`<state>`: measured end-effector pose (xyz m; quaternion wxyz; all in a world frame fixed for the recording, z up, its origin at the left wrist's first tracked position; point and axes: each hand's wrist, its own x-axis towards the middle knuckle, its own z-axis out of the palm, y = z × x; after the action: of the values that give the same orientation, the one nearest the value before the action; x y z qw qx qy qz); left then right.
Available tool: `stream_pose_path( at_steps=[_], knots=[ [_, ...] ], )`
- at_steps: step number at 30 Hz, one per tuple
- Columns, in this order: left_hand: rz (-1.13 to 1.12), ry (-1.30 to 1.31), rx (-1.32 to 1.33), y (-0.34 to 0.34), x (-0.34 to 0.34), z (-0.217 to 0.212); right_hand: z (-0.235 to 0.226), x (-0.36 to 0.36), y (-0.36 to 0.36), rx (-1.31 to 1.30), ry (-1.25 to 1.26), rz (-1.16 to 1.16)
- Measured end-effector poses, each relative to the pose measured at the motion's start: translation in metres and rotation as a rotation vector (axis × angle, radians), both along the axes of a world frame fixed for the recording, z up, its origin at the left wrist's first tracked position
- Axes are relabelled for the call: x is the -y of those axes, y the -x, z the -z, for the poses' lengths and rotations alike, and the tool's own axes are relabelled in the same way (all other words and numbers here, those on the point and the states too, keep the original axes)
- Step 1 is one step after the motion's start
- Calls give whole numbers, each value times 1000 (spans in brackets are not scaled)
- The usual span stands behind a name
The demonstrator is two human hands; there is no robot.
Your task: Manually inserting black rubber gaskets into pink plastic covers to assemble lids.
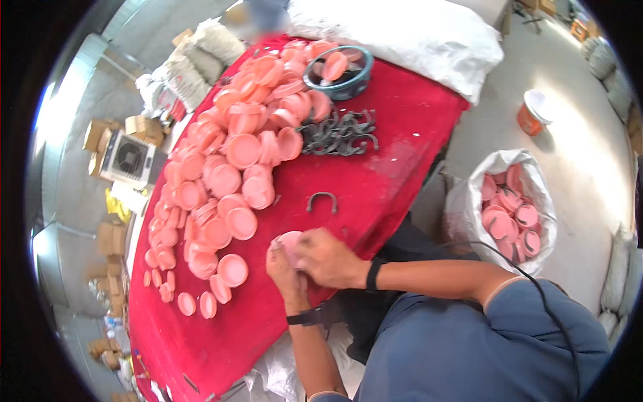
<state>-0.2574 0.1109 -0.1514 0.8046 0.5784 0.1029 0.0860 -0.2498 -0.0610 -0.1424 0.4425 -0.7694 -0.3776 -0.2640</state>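
Close to the near edge of the red-covered table, a round pink lid (289,242) is held between my two hands. My left hand (284,273) grips its left side. My right hand (329,258) is closed at the lid's right side, its fingers partly hidden and slightly blurred. Whether a smaller part is in the right fingers cannot be made out. Just beyond the hands lies a single dark curved handle (323,195). A large heap of pink lids (242,151) spreads to the left and far side, beside a pile of dark curved handles (341,132).
A blue-grey basin (349,86) with pink and dark pieces stands at the table's far side, near a big white sack (395,33). On the floor to my right are an open white sack (462,213) of pink lids with dark handles and an orange-and-white bucket (532,114).
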Motion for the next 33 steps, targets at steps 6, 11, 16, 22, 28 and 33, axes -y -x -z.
stream_pose_path(
  at_steps=[6, 11, 16, 22, 28, 33],
  knots=[
    [193, -232, 15, 5, 64, -33, -26, 62, 6, -815, -326, 26],
    [328, -544, 14, -12, 100, -79, 6, 236, 32, -973, -468, 265],
    [-89, -1422, 276, -86, 2, -78, 52, 444, 116, -1071, -737, 660],
    [-81, -1705, 293, -159, -44, -73, 86, 541, 165, -886, 93, 1302],
    [-41, -1617, 164, -141, -51, -72, -19, 291, 29, -839, 9, 525],
    [-69, -1318, 267, -77, -20, -87, -37, 126, -78, -340, 162, 146]
  ],
)
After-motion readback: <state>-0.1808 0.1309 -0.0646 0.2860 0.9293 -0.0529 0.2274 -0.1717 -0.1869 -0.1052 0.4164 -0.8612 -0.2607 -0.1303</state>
